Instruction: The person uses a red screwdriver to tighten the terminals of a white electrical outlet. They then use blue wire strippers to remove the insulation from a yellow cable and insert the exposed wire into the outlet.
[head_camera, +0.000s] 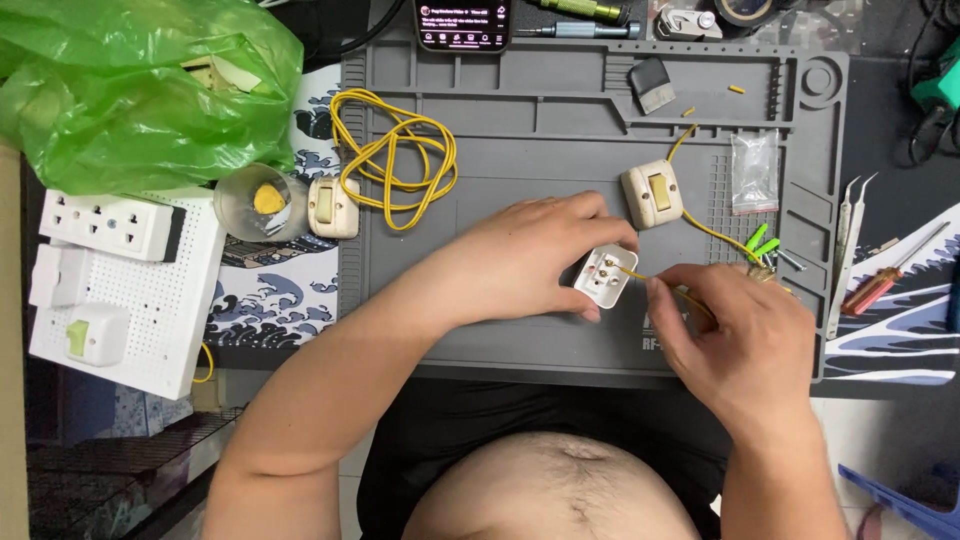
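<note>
My left hand (525, 258) grips a small white socket block (606, 275), its open back turned up, over the grey work mat (540, 170). My right hand (740, 340) pinches a thin yellow wire (640, 274) whose tip reaches into the block's terminals. That wire runs up and right to a cream switch (653, 193) lying on the mat. Green-handled pliers (762, 243) lie just beyond my right fingers.
A coil of yellow wire (395, 155) and a second cream switch (333, 206) lie at the left. A green plastic bag (140, 85), a white pegboard with sockets (125, 285), a phone (463, 25), tweezers (848, 215) and a red-handled screwdriver (880, 285) surround the mat.
</note>
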